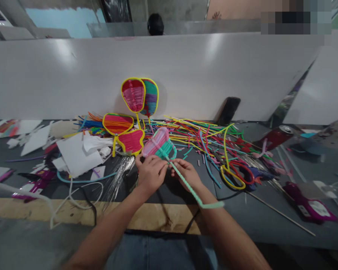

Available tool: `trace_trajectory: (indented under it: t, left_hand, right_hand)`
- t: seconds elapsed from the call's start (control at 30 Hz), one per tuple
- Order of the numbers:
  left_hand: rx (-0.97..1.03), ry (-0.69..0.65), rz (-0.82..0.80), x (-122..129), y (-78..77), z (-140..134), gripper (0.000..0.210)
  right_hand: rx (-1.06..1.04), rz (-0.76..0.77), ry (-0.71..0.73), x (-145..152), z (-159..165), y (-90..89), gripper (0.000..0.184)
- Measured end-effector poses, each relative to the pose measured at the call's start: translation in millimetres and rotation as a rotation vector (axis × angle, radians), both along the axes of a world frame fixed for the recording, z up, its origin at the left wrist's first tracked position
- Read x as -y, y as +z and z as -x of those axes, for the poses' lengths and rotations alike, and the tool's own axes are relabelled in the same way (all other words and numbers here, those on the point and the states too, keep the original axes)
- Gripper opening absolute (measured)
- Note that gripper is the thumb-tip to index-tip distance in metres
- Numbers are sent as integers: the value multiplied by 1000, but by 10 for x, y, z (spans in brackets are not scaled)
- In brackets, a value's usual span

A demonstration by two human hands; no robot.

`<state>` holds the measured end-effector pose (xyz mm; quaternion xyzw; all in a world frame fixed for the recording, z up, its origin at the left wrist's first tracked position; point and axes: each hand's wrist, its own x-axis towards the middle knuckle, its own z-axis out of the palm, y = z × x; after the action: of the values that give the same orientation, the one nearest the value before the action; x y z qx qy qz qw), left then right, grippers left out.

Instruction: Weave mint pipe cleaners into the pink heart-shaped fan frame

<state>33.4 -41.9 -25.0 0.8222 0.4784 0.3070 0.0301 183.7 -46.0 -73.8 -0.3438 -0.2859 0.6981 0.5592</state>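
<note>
Near the table's front, both hands are closed on a small pipe-cleaner fan (157,144) with pink and teal rows. Its twisted mint-green handle (189,185) slants down toward me and bends sideways at the end. My left hand (152,170) grips the fan's lower edge where the handle begins. Pinched fingers of my right hand (187,172) meet it at the base of the handle; what exactly lies between the fingertips is too small to tell. Just behind are yellow-rimmed fans, one orange and pink (118,123), another pink (131,141).
Two finished-looking fans (133,94) lean on the white partition (73,75). Loose pipe cleaners (183,131) spread behind my hands. Scissors (233,177), a red can (278,135), a phone (228,110) and a purple glue gun (310,204) lie right. White paper (79,152) and cables are left.
</note>
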Motion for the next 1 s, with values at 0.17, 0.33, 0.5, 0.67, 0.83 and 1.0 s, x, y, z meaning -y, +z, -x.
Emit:
trace_trajectory:
  t: [0.17, 0.33, 0.5, 0.67, 0.83, 1.0]
  left_hand:
    - [-106, -129, -56, -32, 21, 117, 22]
    - [-43, -111, -70, -83, -56, 134, 19]
    - [530, 91, 224, -148, -199, 62, 18]
    - [1139, -160, 1117, -122, -276, -64, 33]
    - [1345, -112, 1160, -98, -279, -120, 28]
    - [1410, -51, 1054, -116, -274, -82, 28]
  right_hand:
    - [-60, 74, 30, -11, -117, 108, 35]
    - [23, 17, -41, 17, -67, 132, 27]
    - [-19, 2, -174, -19, -97, 94, 27]
    - [49, -92, -166, -10, -84, 57, 23]
    - [259, -247, -124, 29, -32, 57, 18]
    - [180, -140, -108, 23, -44, 23, 27]
